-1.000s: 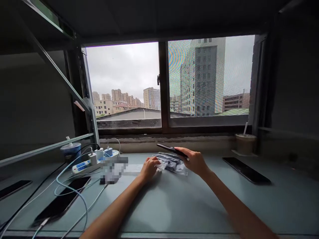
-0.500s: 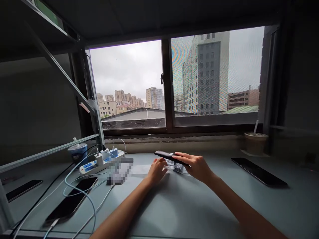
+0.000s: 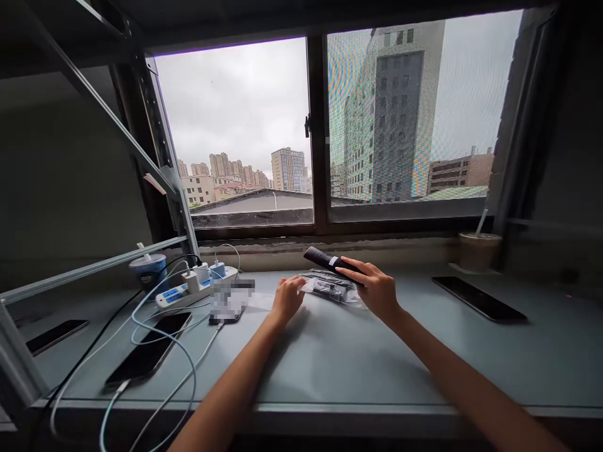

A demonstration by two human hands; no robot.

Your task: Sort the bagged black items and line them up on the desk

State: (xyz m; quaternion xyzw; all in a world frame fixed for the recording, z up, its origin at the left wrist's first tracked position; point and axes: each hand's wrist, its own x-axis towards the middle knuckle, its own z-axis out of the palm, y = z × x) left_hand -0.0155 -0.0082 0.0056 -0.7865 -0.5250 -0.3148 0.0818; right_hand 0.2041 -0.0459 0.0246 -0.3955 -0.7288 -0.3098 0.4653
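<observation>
Your R hand grips a dk. slim object by its near end, long axis slanting up-left above the clear bag. Bag lies betw. hands, on/just over counter; L hand is nearer, fingers curled at its left edge, pinch unconfirmed. R sits raised, knuckles up.

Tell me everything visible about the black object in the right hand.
The black object is long and slim, with a small white patch partway along; its material cannot be told. The right hand grips it, covering its right end. It is held tilted, its free end pointing up and to the left, over a clear plastic bag on the desk. Whether it touches the bag is unclear.
</observation>
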